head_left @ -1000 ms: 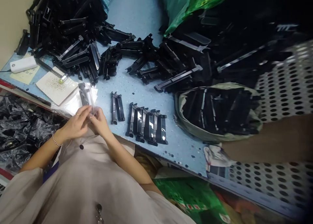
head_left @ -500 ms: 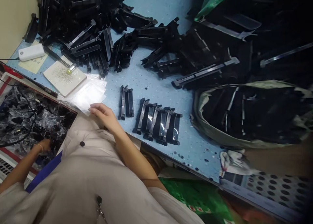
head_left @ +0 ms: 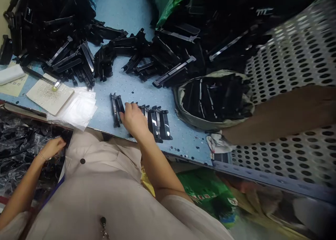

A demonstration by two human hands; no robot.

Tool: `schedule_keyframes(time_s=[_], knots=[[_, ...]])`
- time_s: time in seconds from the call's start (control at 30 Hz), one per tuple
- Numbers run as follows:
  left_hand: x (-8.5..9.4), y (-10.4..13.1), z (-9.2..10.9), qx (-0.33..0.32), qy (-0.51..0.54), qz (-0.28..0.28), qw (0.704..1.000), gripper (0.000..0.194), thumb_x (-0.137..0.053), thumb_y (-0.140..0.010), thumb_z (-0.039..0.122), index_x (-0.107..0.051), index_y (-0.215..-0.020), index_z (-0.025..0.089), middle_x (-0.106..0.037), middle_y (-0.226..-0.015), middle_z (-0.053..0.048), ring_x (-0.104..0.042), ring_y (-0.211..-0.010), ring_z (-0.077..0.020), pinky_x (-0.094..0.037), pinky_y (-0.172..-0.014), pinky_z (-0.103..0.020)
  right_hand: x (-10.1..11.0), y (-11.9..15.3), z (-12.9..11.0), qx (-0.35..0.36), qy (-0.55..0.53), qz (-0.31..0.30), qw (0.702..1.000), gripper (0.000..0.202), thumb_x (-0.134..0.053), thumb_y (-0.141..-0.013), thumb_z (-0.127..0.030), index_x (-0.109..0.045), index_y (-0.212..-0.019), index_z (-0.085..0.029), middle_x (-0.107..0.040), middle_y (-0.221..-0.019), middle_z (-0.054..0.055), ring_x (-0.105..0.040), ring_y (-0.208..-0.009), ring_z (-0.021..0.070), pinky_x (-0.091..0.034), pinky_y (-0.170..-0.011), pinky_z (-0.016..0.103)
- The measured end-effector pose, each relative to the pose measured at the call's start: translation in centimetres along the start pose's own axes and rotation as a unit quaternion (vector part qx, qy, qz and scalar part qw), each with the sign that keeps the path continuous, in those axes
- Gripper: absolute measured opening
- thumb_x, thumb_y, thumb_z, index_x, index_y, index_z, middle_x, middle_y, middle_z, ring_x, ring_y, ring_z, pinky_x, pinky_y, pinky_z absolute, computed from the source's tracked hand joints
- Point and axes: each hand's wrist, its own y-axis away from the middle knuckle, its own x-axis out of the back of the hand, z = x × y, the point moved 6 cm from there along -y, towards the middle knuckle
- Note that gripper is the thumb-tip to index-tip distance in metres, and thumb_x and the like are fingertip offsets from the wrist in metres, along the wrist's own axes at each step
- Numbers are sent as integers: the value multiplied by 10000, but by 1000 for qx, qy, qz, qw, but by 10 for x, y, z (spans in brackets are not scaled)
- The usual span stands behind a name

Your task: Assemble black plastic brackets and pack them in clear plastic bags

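Note:
My right hand point(head_left: 134, 121) is over the blue speckled tabletop point(head_left: 149, 93), thumb and fingers slightly apart. Its thumb tip meets the right one of a pair of long black plastic parts point(head_left: 114, 110). The palm covers part of a row of similar black parts with shiny faces point(head_left: 160, 124). My left hand point(head_left: 54, 148), fingers loosely bent, is above an open box of black items in clear plastic wrapping point(head_left: 15, 152); nothing shows in it. A stack of thin clear bags point(head_left: 82, 108) lies at the table edge, partly under a pale block point(head_left: 48, 96).
Heaps of black parts point(head_left: 63, 54) cover the back of the table. A cloth bag point(head_left: 183, 117) holds more. Another person's arm point(head_left: 275, 117), with white cloth point(head_left: 217, 143) at its end, lies over perforated metal point(head_left: 288, 156). A dark-handled tool point(head_left: 54, 83) rests on the block.
My right hand has left the clear bags and moved right to the black parts. My left hand has risen out of the box. The view has shifted right.

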Motion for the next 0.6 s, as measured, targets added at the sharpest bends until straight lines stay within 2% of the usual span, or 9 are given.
schedule_keyframes(time_s=[0.07,0.13,0.2,0.23,0.3,0.37,0.43,0.5,0.6], knots=[[12,-18,51,-112,-21,117,987,246,-594,-958,408,-633,-863,184,-653,-823,-31,-623,-772,-191,-520,-765,-330,-12,-7,10,-23,54,-56,997,329,-521,-949,-210,-541,-1246,-71,-601,-1219,281,-649,-1044,368,-517,-849,451],[17,-33,104,-214,-75,222,948,236,-668,-900,424,-646,-895,189,-667,-932,-86,-627,-864,-230,-513,-791,-345,-21,-11,18,-16,47,-76,996,326,-532,-935,-192,-534,-1240,-76,-612,-1221,278,-666,-1003,345,-517,-842,436],[14,-51,136,-251,-101,256,928,156,-664,-895,343,-669,-892,187,-671,-982,-123,-627,-914,-252,-510,-788,-353,-27,-13,25,3,-19,-75,997,329,-550,-917,-194,-556,-1233,-103,-646,-1188,227,-665,-998,315,-513,-860,422],[13,-60,143,-254,-88,254,929,120,-642,-899,299,-682,-872,190,-675,-965,-120,-628,-914,-249,-508,-781,-348,-29,-12,29,12,-80,-78,994,333,-558,-908,-204,-573,-1230,-121,-670,-1140,184,-663,-986,294,-514,-863,411],[18,-76,139,-231,8,239,943,126,-636,-881,266,-689,-790,196,-675,-849,-78,-624,-831,-215,-498,-731,-319,-34,-6,33,21,-252,-93,963,349,-586,-885,-249,-602,-1221,-158,-691,-1019,94,-654,-931,241,-525,-835,371],[26,-88,121,-178,160,211,948,176,-717,-804,337,-674,-719,189,-636,-708,-27,-579,-683,-169,-465,-635,-283,-40,2,29,14,-433,-116,894,365,-641,-850,-310,-629,-1194,-189,-678,-941,34,-630,-860,188,-537,-767,315],[31,-94,104,-119,300,178,930,268,-772,-731,420,-670,-698,175,-587,-614,8,-501,-565,-124,-406,-551,-254,-45,10,17,-6,-567,-143,812,368,-721,-797,-358,-659,-1128,-207,-663,-909,8,-599,-786,152,-544,-689,276],[32,-94,97,-90,374,155,910,323,-789,-701,469,-698,-729,160,-574,-587,17,-464,-527,-102,-366,-521,-241,-52,17,-2,-26,-644,-189,741,362,-789,-751,-379,-681,-1055,-215,-667,-896,5,-577,-728,135,-553,-638,266],[32,-89,102,-95,392,165,900,333,-850,-628,442,-699,-715,159,-596,-599,14,-460,-538,-95,-342,-516,-235,-64,22,-35,-38,-705,-260,658,369,-844,-714,-393,-687,-991,-205,-693,-884,18,-593,-694,136,-558,-607,268]])
